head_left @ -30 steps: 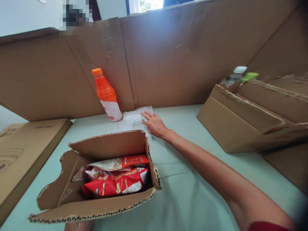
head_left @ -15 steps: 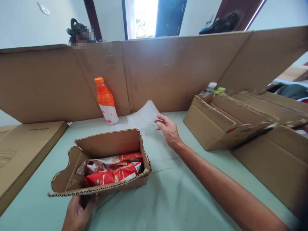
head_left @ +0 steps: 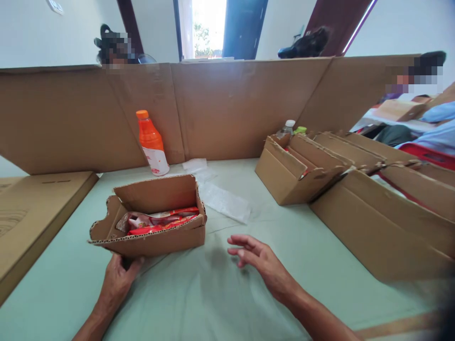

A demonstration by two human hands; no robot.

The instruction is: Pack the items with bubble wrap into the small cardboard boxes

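A small open cardboard box sits on the pale green table, with red snack packets inside. My left hand grips the box's near bottom edge. To the right of the box my right hand hovers over the table, fingers apart, holding nothing. A clear plastic sheet lies flat on the table beyond my right hand. An orange bottle stands upright against the cardboard wall at the back.
Several larger open cardboard boxes stand at the right, with two bottle caps showing behind them. A flat carton lies at the left. Other people are partly visible behind the wall and at the far right.
My right hand lifted the plastic sheet, let it go on the table and drew back toward me. My left hand has come into view on the small box.
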